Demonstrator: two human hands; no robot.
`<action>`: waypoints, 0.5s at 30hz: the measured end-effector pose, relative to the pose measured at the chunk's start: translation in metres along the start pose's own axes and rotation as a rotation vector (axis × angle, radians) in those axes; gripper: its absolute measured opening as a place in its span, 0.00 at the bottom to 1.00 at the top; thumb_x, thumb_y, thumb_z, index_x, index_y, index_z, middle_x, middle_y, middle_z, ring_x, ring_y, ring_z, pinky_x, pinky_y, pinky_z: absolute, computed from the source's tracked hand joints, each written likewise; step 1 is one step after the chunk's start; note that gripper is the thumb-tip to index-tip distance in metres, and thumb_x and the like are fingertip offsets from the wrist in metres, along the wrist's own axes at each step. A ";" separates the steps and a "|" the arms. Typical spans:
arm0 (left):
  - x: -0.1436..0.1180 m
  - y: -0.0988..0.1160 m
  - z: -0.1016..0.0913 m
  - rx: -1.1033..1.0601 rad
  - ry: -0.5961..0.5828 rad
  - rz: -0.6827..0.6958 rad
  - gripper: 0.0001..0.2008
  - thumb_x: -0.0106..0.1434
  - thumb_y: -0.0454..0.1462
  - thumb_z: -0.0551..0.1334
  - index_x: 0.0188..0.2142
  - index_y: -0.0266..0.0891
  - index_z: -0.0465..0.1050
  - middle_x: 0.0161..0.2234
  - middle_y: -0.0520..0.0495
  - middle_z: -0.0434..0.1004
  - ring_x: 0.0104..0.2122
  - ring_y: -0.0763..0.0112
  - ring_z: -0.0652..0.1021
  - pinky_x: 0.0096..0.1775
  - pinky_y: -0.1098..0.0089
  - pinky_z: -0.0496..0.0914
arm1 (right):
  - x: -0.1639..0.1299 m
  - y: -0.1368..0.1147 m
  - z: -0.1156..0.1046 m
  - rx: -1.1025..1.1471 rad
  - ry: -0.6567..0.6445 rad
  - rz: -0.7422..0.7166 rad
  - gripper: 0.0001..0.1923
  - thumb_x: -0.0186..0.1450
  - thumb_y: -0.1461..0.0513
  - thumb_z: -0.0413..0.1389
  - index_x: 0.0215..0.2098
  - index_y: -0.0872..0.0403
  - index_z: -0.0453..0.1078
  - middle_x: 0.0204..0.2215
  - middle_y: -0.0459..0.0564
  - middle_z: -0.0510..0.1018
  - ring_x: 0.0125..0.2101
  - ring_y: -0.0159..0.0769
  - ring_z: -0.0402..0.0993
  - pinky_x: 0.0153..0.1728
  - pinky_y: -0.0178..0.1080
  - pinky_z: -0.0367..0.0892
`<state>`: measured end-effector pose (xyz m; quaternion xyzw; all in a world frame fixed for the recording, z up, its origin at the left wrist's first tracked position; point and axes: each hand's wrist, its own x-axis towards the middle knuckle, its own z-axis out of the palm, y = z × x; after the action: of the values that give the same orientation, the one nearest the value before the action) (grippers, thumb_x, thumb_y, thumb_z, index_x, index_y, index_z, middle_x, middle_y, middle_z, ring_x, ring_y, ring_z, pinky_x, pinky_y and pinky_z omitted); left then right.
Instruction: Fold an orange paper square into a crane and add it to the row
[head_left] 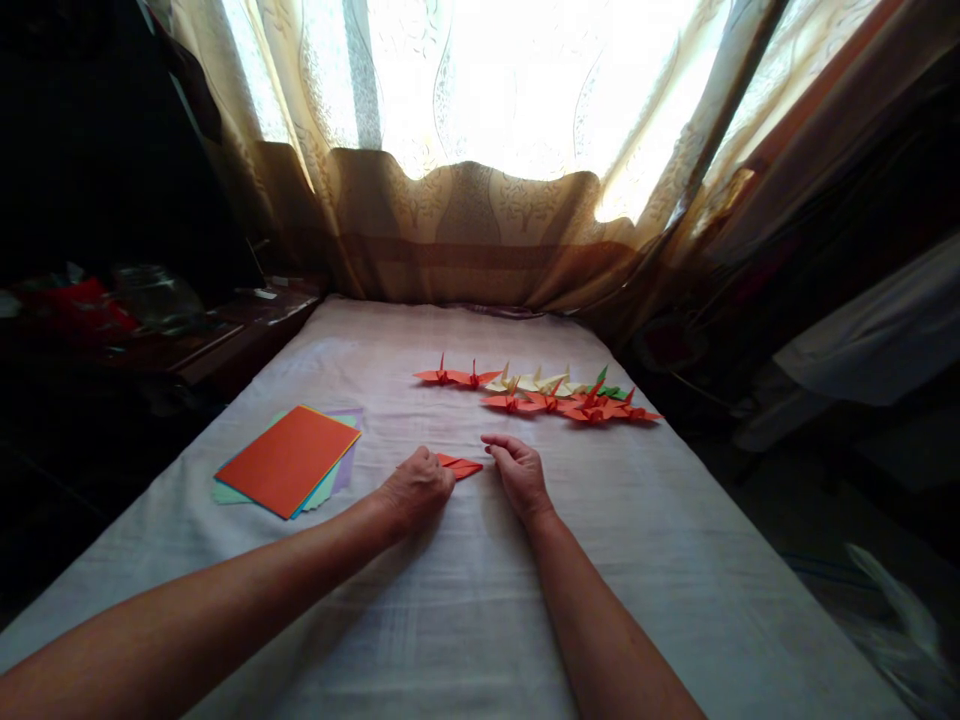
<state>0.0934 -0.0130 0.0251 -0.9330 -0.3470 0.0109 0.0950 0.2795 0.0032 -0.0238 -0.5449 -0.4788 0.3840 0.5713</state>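
A small folded piece of orange paper lies flat on the white cloth in front of me. My left hand rests on the cloth with its fingers curled on the left end of the folded paper. My right hand sits just to the right of the paper, fingers loosely bent, holding nothing; whether it touches the paper I cannot tell. Beyond the hands stands a cluster of several finished paper cranes, orange, cream and one green.
A stack of coloured paper squares, orange on top, lies on the cloth to the left. A dark side table with a glass jar stands at the left. Curtains hang behind the cloth's far edge.
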 end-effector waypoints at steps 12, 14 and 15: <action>-0.007 -0.013 0.000 -0.331 0.098 -0.368 0.07 0.64 0.30 0.56 0.32 0.36 0.73 0.27 0.41 0.78 0.31 0.60 0.79 0.38 0.64 0.68 | 0.003 0.005 0.001 0.036 -0.009 -0.013 0.15 0.54 0.55 0.56 0.35 0.52 0.79 0.32 0.50 0.83 0.35 0.40 0.78 0.41 0.44 0.73; -0.008 -0.019 -0.003 -0.429 0.141 -0.454 0.07 0.64 0.33 0.57 0.34 0.38 0.74 0.27 0.44 0.78 0.30 0.61 0.79 0.36 0.66 0.68 | 0.003 0.005 0.003 0.049 -0.012 -0.024 0.17 0.54 0.54 0.58 0.39 0.53 0.77 0.36 0.52 0.83 0.37 0.40 0.78 0.42 0.44 0.73; -0.009 -0.022 -0.005 -0.487 0.166 -0.494 0.07 0.64 0.34 0.57 0.35 0.39 0.75 0.27 0.45 0.79 0.30 0.62 0.79 0.35 0.67 0.67 | 0.003 0.004 0.004 0.054 -0.016 -0.030 0.19 0.54 0.54 0.59 0.41 0.53 0.77 0.39 0.53 0.83 0.38 0.40 0.79 0.42 0.43 0.73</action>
<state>0.0732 -0.0033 0.0334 -0.8139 -0.5456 -0.1713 -0.1023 0.2770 0.0076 -0.0274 -0.5190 -0.4808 0.3924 0.5877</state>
